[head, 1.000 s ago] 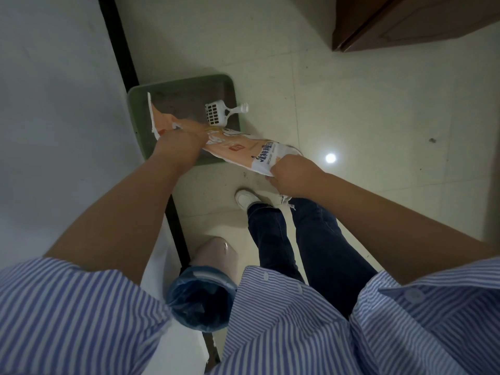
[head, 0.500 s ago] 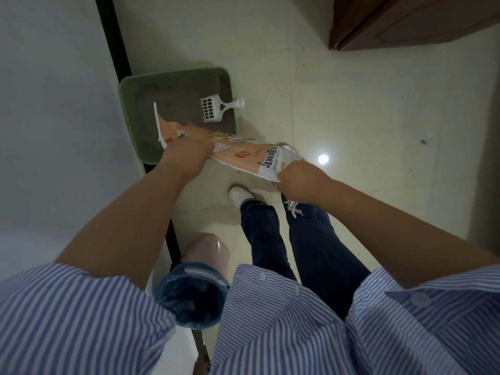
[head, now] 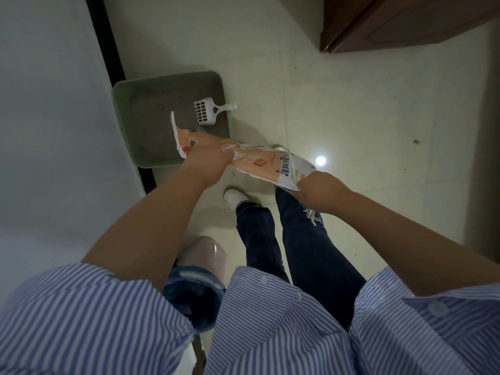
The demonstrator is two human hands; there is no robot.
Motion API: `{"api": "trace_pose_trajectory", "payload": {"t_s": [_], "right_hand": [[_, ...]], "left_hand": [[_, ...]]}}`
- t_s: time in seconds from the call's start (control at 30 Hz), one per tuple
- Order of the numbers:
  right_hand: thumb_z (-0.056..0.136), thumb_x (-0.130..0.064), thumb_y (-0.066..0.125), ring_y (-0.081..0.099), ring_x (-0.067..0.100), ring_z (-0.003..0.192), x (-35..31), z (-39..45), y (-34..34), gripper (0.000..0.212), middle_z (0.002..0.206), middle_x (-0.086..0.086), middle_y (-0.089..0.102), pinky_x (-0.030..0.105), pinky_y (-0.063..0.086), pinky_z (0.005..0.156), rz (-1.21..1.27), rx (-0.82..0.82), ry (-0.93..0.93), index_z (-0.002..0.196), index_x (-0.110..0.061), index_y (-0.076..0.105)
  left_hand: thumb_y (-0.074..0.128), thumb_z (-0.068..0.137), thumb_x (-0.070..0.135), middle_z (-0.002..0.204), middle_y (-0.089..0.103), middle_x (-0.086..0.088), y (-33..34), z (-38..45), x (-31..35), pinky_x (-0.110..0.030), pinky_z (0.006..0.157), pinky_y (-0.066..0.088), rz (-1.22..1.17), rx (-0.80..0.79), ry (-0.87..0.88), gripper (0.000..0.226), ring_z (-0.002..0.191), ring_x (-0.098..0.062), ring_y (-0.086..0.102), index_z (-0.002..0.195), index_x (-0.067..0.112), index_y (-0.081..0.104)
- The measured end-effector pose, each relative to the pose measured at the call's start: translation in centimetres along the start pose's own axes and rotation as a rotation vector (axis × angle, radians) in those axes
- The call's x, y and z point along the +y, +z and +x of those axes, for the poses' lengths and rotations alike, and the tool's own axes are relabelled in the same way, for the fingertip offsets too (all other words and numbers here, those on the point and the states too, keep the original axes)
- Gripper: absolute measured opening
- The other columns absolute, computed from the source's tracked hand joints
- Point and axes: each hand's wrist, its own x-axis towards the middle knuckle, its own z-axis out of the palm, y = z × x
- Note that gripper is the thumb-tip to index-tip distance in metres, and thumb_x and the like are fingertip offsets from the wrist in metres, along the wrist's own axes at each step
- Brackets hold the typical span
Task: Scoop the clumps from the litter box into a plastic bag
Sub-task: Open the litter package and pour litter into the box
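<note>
Green plastic litter box [head: 130, 109] sits on the floor at eleven o'clock, nearer my left hand [head: 208, 161]. Both that and my right hand [head: 319, 188] pinch the orange printed plastic bag [head: 259, 163], stretched ten-to-four above its near edge. White slotted scoop [head: 207, 113] lies inside, handle toward three.

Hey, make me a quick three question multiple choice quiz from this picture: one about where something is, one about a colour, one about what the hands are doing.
1. Where is the white scoop?
A. in the litter box
B. in a hand
C. on the tiles

2. What colour is the litter box?
A. red
B. green
C. black

3. How is the printed bag held?
A. left hand only
B. it lies on the floor
C. both hands

Key: 1 A, it lies on the grey litter. 2 B, the rim is green. 3 C, the left hand and the right hand each grip an end.
</note>
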Motion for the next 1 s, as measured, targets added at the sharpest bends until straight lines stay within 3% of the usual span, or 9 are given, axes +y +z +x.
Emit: {"api": "trace_pose_trajectory", "payload": {"t_s": [0.13, 0.4, 0.57, 0.8, 0.87, 1.0], "right_hand": [[0.100, -0.027, 0.032, 0.060, 0.028, 0.103, 1.2, -0.1, 0.6, 0.040, 0.116, 0.016, 0.060, 0.029, 0.048, 0.082, 0.008, 0.013, 0.030, 0.120, -0.001, 0.055], [0.098, -0.020, 0.039, 0.062, 0.028, 0.102, 3.5, 1.9, 2.1, 0.035, 0.118, 0.015, 0.060, 0.030, 0.050, 0.082, 0.079, 0.021, 0.127, 0.125, -0.002, 0.051], [0.096, -0.017, 0.043, 0.060, 0.029, 0.106, 5.6, 5.5, 3.5, 0.033, 0.121, 0.015, 0.058, 0.032, 0.049, 0.085, 0.120, 0.019, 0.196, 0.125, -0.003, 0.050], [0.096, -0.015, 0.039, 0.052, 0.034, 0.114, 8.6, 14.0, 4.4, 0.035, 0.127, 0.021, 0.052, 0.036, 0.044, 0.089, 0.249, 0.062, 0.261, 0.127, 0.000, 0.047], [0.096, -0.010, 0.038, 0.054, 0.036, 0.112, 9.3, 16.4, 4.3, 0.031, 0.122, 0.022, 0.055, 0.038, 0.044, 0.087, 0.227, 0.049, 0.271, 0.121, 0.002, 0.051], [0.094, -0.015, 0.043, 0.055, 0.030, 0.110, 10.6, 19.9, 4.0, 0.031, 0.120, 0.014, 0.055, 0.034, 0.045, 0.081, 0.071, 0.088, 0.297, 0.122, -0.004, 0.050]], "left_hand": [[0.038, 0.091, -0.002, 0.122, 0.054, -0.015, -0.8, 0.2, 0.8, -0.034, 0.080, 0.044, 0.013, -0.021, 0.049, 0.040, 0.110, -0.030, 0.053, 0.129, 0.008, 0.043], [0.039, 0.091, 0.003, 0.120, 0.057, -0.009, -2.0, 1.4, 2.1, -0.032, 0.080, 0.043, 0.109, -0.048, 0.124, 0.036, 0.109, -0.026, 0.055, 0.125, 0.013, 0.048], [0.040, 0.093, 0.006, 0.131, 0.050, -0.011, -1.5, 4.3, 3.4, -0.031, 0.091, 0.042, 0.041, -0.145, 0.154, 0.044, 0.118, -0.026, 0.051, 0.136, 0.013, 0.039], [0.041, 0.096, 0.010, 0.139, 0.044, -0.012, 0.7, 11.2, 3.7, -0.029, 0.101, 0.035, -0.058, -0.225, 0.062, 0.042, 0.126, -0.026, 0.044, 0.138, 0.008, 0.040], [0.042, 0.097, 0.012, 0.144, 0.039, -0.012, 1.2, 13.3, 3.7, -0.027, 0.104, 0.031, -0.097, -0.281, 0.054, 0.046, 0.130, -0.024, 0.040, 0.142, 0.008, 0.034], [0.040, 0.098, 0.011, 0.145, 0.039, -0.010, 2.4, 16.6, 3.5, -0.020, 0.099, 0.027, -0.165, -0.239, 0.066, 0.045, 0.131, -0.022, 0.039, 0.143, 0.009, 0.034]]}}
